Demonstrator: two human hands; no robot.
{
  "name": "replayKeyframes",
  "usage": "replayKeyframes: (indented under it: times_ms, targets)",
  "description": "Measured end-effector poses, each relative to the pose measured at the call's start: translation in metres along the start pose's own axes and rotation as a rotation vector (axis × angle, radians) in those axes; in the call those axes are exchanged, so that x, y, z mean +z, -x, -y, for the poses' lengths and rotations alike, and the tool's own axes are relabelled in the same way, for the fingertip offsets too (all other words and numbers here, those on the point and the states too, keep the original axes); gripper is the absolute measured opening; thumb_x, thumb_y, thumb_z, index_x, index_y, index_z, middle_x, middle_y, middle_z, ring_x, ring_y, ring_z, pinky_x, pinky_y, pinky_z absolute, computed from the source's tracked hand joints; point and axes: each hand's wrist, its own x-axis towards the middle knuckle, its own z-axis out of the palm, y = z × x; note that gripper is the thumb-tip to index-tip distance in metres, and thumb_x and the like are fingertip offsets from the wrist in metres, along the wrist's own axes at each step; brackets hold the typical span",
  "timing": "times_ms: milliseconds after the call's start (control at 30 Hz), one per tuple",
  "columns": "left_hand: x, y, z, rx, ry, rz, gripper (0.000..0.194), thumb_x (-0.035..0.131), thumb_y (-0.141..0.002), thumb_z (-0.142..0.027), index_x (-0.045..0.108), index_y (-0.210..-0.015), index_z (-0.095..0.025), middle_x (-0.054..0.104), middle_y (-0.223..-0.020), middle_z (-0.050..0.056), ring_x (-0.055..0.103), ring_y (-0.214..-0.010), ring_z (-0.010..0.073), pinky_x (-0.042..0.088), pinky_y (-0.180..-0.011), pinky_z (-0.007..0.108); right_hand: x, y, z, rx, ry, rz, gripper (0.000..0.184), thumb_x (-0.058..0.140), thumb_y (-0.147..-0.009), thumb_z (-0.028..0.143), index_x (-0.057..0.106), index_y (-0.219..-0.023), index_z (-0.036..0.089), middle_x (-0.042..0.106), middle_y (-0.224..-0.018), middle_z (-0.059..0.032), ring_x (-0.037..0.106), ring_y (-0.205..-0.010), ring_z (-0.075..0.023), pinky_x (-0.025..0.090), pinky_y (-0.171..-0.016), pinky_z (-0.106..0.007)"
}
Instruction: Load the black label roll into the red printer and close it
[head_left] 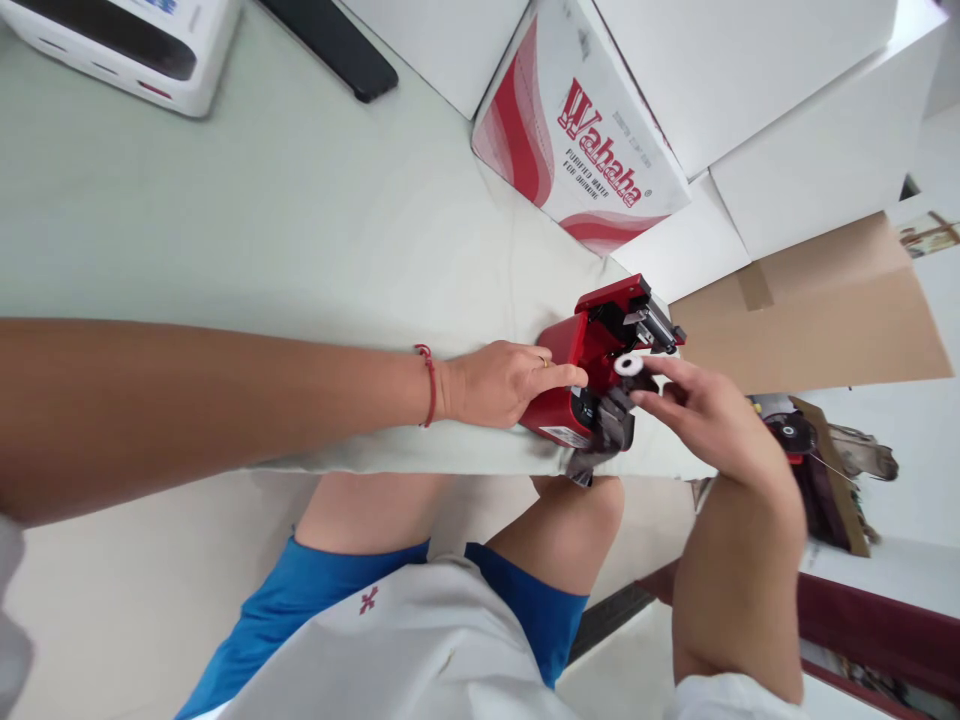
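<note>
The right hand has its grip closed on a small black part, thumb and fingers pinching it beside a small white plastic ring at the part's left end. This sits at the mouth of a red box-shaped plastic device, whose hinged lid stands open. The left hand lies on the device's left side, one digit stretched over the rim; whether its grip clasps the body cannot be told. A strip of dark, glossy film hangs from the device's near side over the near edge of the surface.

The device rests near the right end of the surface, which has a smooth pale grey-green covering. At far left on it are a white plastic unit with a black front panel and, to its right, a flat black object. Plain white cartons stand at the far side, with brown cardboard to their right. Farther right is a wooden-edged shelf with assorted items on it.

A white carton with red waves reads "Wahaha" and "PURIFIED WATER FOR DRINKING". The white unit bears cut-off blue lettering; a white label on the device's near side is too small to read.
</note>
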Motion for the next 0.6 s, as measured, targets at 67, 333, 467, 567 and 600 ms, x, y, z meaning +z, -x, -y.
replayKeyframes:
  times_ms: [67,333,467,567,600]
  targets:
    - [0.0,0.0,-0.001,0.002,-0.023,0.012,0.051,0.054,-0.096,-0.008,0.061,-0.146,-0.019,0.071,-0.097,0.007,0.072,-0.087,0.0213,0.059,-0.077,0.029,0.014,-0.022,0.011,-0.013,0.017,0.027,0.045,0.069,-0.092,0.041,0.081,-0.13,0.022,0.082,-0.103,-0.0072,0.061,-0.069,-0.0183,0.053,-0.07,-0.035]
    - [-0.003,-0.002,-0.007,0.069,-0.032,-0.039,0.051,0.054,-0.094,-0.007,0.063,-0.144,-0.017,0.074,-0.108,0.013,0.072,-0.109,0.0288,0.065,-0.087,0.038,0.039,-0.054,0.005,-0.108,0.053,0.153,0.033,0.068,-0.094,0.026,0.082,-0.124,0.021,0.085,-0.116,-0.0067,0.076,-0.098,-0.0237,0.057,-0.086,-0.033]
    - [-0.004,-0.001,-0.009,0.187,-0.022,-0.168,0.042,0.06,-0.093,-0.014,0.066,-0.135,-0.016,0.073,-0.116,0.017,0.068,-0.124,0.0341,0.064,-0.107,0.05,0.052,-0.06,0.001,-0.136,0.074,0.158,0.04,0.07,-0.091,0.023,0.083,-0.129,0.024,0.085,-0.121,-0.0083,0.077,-0.1,-0.0288,0.057,-0.092,-0.041]
    - [-0.004,0.002,-0.009,0.201,-0.006,-0.205,0.042,0.064,-0.093,-0.018,0.065,-0.136,-0.018,0.071,-0.123,0.017,0.066,-0.133,0.0362,0.064,-0.111,0.055,0.053,-0.051,-0.001,-0.194,-0.032,0.116,0.042,0.067,-0.094,0.026,0.082,-0.134,0.026,0.084,-0.13,-0.0072,0.077,-0.111,-0.0289,0.058,-0.101,-0.042]
    - [-0.004,0.003,-0.009,0.191,-0.002,-0.2,0.044,0.064,-0.093,-0.018,0.064,-0.137,-0.019,0.071,-0.124,0.017,0.065,-0.136,0.0371,0.064,-0.11,0.056,0.052,-0.045,-0.002,-0.21,-0.115,0.079,0.04,0.067,-0.096,0.029,0.083,-0.133,0.026,0.084,-0.131,-0.0065,0.077,-0.114,-0.0279,0.058,-0.103,-0.042]
